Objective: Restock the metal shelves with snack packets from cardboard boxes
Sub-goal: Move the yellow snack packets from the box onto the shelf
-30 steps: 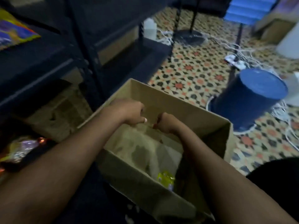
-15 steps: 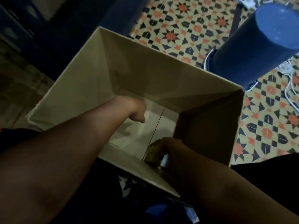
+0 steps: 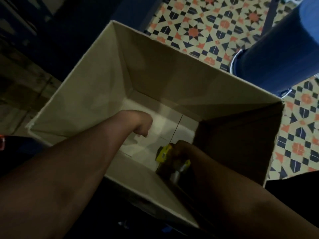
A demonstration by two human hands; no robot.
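A large open cardboard box fills the middle of the view, and I look straight down into it. Both my arms reach inside. My right hand is low at the box's near right corner and grips a yellow snack packet with a silvery end. My left hand hangs above the pale box floor with its fingers curled under and nothing in it. The rest of the box floor looks bare.
A dark blue cylindrical bin stands on the patterned tile floor at the upper right. The dark metal shelf unit lies in shadow at the upper left.
The view tilted down from the shelves and floor into the box. My right hand dropped to the box's near corner and closed around the yellow packet; my left hand went deeper inside.
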